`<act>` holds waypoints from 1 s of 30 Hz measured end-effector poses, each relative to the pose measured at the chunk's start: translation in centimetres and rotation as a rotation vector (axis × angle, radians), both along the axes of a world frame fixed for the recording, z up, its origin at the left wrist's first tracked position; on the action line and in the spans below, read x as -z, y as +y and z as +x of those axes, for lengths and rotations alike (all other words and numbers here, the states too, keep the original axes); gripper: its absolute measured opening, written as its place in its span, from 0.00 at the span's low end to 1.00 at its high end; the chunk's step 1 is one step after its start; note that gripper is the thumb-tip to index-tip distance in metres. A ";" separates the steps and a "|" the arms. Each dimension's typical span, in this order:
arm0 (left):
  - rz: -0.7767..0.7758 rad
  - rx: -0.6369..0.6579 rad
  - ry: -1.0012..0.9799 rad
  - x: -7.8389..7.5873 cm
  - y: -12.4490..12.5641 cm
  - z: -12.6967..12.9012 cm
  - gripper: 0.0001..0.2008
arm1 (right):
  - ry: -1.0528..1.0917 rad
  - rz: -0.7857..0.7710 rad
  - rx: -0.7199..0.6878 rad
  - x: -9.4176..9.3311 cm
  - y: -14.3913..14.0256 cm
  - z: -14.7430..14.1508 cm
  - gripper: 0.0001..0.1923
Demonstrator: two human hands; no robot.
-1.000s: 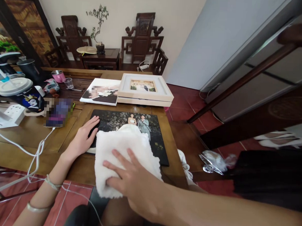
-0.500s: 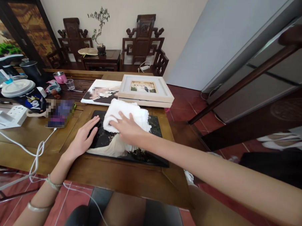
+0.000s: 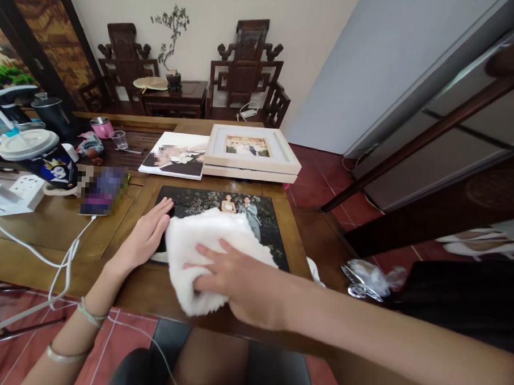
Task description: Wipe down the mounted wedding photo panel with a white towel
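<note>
A dark photo panel (image 3: 192,200) lies flat on the wooden table (image 3: 184,294), its picture showing two people in wedding clothes. My left hand (image 3: 143,236) rests with outstretched fingers against the panel's left edge. Spread over the lower part of the panel is a white fluffy cloth (image 3: 208,230), which hangs past the near edge. My right hand (image 3: 242,280) presses down on this cloth and grips a fold of it between thumb and fingers. Much of the picture is hidden under the cloth and hand.
Behind the panel lie a white photo print (image 3: 179,155) and a pale box frame (image 3: 252,167). On the left are a phone (image 3: 103,191) on a white cable, a lidded cup (image 3: 49,161), a power strip (image 3: 29,191) and a pink mug (image 3: 101,128). Carved chairs stand beyond.
My right hand has drawn the cloth from the panel's upper part toward me, over its near edge. The pictured couple now shows. My left hand stays about where it was.
</note>
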State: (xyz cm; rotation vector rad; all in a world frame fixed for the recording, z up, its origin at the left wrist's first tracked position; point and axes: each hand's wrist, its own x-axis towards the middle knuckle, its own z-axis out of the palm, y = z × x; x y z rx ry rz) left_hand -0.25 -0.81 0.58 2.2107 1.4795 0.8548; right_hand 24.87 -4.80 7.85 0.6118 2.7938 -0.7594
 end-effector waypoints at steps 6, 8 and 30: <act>0.047 0.021 0.082 0.5 0.5 -0.1 0.25 | 0.077 0.065 0.286 0.3 5.9 0.8 0.36; 0.065 0.019 0.082 0.6 0.5 -0.1 0.24 | 0.167 0.103 0.320 0.5 7.7 -0.6 0.35; 0.085 0.010 0.063 0.5 0.5 0.0 0.24 | 0.168 0.215 0.477 3.1 9.2 9.3 0.29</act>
